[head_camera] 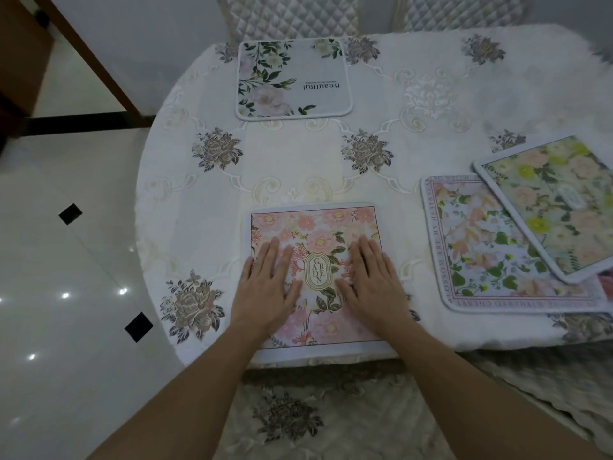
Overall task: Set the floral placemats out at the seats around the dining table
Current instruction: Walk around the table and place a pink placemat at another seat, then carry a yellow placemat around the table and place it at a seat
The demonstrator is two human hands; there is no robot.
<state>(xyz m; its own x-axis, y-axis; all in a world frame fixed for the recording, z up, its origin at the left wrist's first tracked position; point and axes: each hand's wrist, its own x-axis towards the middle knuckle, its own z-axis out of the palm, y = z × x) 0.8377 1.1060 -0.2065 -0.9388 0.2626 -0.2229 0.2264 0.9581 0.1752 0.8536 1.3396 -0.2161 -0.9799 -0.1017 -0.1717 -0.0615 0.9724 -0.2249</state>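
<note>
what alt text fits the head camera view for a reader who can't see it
A person's left hand and right hand press flat on a pink floral square placemat at the near edge of a white embroidered tablecloth. A white leafy placemat lies opposite; a yellow-flowered placemat overlaps a pink-bordered placemat at right.

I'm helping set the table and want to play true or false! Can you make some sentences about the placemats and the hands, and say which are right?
1. The left hand and right hand both lie flat on the Garden placemat. True.
2. The Beautiful placemat lies at the far side, by a quilted chair. True.
3. The yellow-flowered placemat lies underneath the text-bordered placemat. False: it lies on top, overlapping it.
4. The Garden placemat sits in the middle of the table. False: it lies at the near edge.
</note>
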